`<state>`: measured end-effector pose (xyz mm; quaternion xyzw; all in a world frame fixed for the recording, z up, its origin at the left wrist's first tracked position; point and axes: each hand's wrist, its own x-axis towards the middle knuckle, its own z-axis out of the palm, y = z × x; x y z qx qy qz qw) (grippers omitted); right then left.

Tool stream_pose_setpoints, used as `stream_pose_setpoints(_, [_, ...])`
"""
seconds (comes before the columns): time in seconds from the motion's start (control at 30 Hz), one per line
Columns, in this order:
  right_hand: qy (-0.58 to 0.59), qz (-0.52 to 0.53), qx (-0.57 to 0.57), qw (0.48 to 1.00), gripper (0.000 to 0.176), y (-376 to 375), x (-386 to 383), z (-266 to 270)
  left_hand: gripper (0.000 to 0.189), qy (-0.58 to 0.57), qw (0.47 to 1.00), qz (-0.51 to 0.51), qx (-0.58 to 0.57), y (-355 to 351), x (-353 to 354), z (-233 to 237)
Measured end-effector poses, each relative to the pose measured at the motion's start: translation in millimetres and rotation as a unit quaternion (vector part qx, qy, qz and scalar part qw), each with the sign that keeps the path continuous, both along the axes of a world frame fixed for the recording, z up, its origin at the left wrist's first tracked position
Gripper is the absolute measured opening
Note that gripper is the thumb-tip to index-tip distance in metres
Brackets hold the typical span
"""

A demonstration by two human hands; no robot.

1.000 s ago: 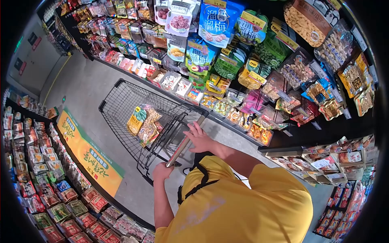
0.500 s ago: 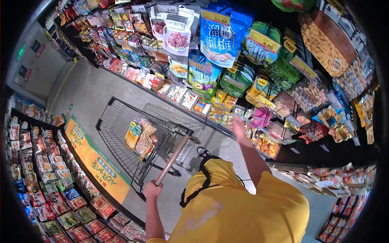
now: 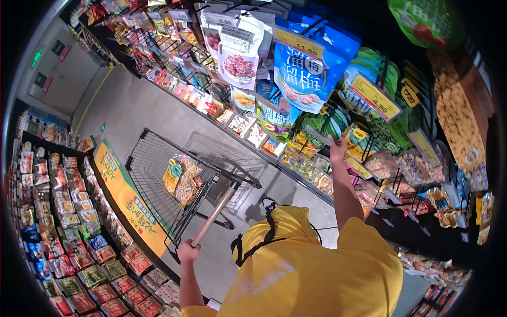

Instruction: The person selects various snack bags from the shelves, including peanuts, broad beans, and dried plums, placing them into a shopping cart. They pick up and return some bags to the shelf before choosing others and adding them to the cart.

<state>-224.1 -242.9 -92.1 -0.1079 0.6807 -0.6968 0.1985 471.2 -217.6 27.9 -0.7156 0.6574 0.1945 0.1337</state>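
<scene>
My left hand (image 3: 188,251) is wrapped round the near end of the handle (image 3: 215,212) of a black wire shopping cart (image 3: 153,158). In the cart lie a yellow-and-green snack bag (image 3: 172,177) and a clear bag of nut-like snacks (image 3: 187,185). At the rack on the right, my right hand (image 3: 338,149) is raised to a dark green snack bag (image 3: 334,124), its fingers closed at the bag's lower edge. Yellow snack bags (image 3: 360,138) hang just to the right of that hand.
Large blue pouches (image 3: 306,74) and white pouches (image 3: 240,55) hang above, with yellow price tags (image 3: 372,98) sticking out. Small boxes (image 3: 237,122) line the lower shelf. Packed snack shelves (image 3: 79,253) border the left, behind a yellow-green banner (image 3: 127,195). Grey floor (image 3: 127,105) runs ahead.
My right hand has moved from lower on the rack up to the green snack bag and closed there. My left hand stays on the cart handle. The view has shifted slightly.
</scene>
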Motion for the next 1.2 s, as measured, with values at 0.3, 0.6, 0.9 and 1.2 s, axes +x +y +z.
stream_pose_setpoints(0.3, [-0.010,0.053,0.037,0.998,0.031,-3.4,32.2,39.4,0.034,-0.010,1.000,-0.001,-0.004,-18.2,7.5,-9.0])
stream_pose_setpoints(0.6, [-0.152,0.152,0.019,0.976,0.027,32.4,66.7,73.3,0.035,0.009,1.000,0.000,-0.006,-22.6,16.6,-13.0])
stream_pose_setpoints(0.9, [-0.025,0.322,0.104,0.941,0.035,84.7,101.2,63.6,0.034,0.012,1.000,-0.018,-0.012,-24.4,13.8,-7.3])
stream_pose_setpoints(1.2, [-0.122,0.380,0.221,0.890,0.038,55.9,156.5,98.1,0.034,-0.004,1.000,0.004,0.022,-25.8,10.4,-2.8])
